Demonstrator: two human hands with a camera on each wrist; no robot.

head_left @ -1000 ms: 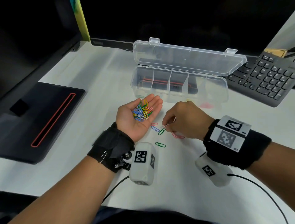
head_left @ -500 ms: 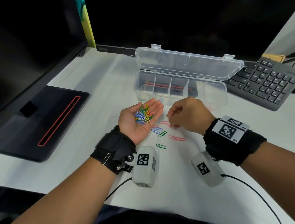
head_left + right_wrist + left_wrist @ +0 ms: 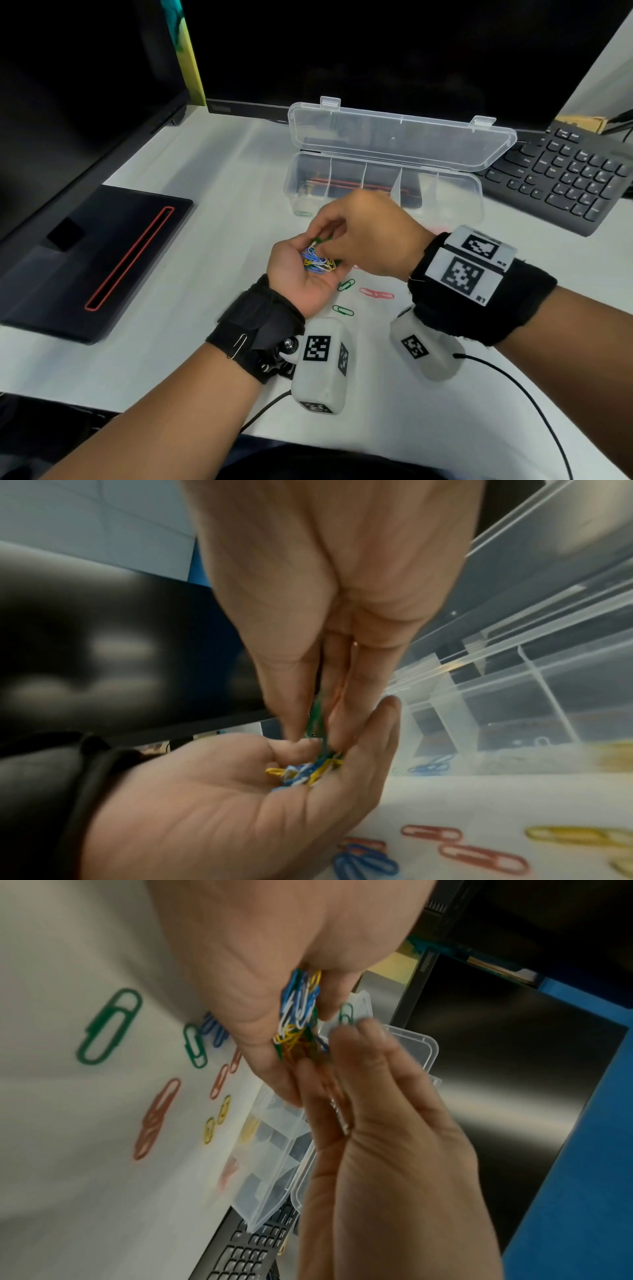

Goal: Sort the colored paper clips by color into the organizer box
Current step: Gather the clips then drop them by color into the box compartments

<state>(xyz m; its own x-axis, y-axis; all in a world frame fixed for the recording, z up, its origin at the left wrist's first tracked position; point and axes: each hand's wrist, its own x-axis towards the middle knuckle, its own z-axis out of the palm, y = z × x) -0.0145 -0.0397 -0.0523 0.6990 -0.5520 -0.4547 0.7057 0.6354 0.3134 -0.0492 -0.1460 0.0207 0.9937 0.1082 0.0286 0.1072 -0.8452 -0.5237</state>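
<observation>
L hand [image 3: 301, 274]: palm up, cupped w/ heap of mixed clips [image 3: 317, 262].
R hand [image 3: 370, 240]: pinching green clip [image 3: 320, 240] over heap.
Box [image 3: 383, 192]: open on table [image 3: 205, 240], behind hands.
Loose clips [image 3: 376, 294]: on table.

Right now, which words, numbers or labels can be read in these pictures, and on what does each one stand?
"R1": on the lower marker tag of the right wristband.
"R2", less certain: on the upper marker tag of the same band.
Blurred, unreadable: the monitor badge.
Too small to read: the key legends on the keyboard.
</observation>
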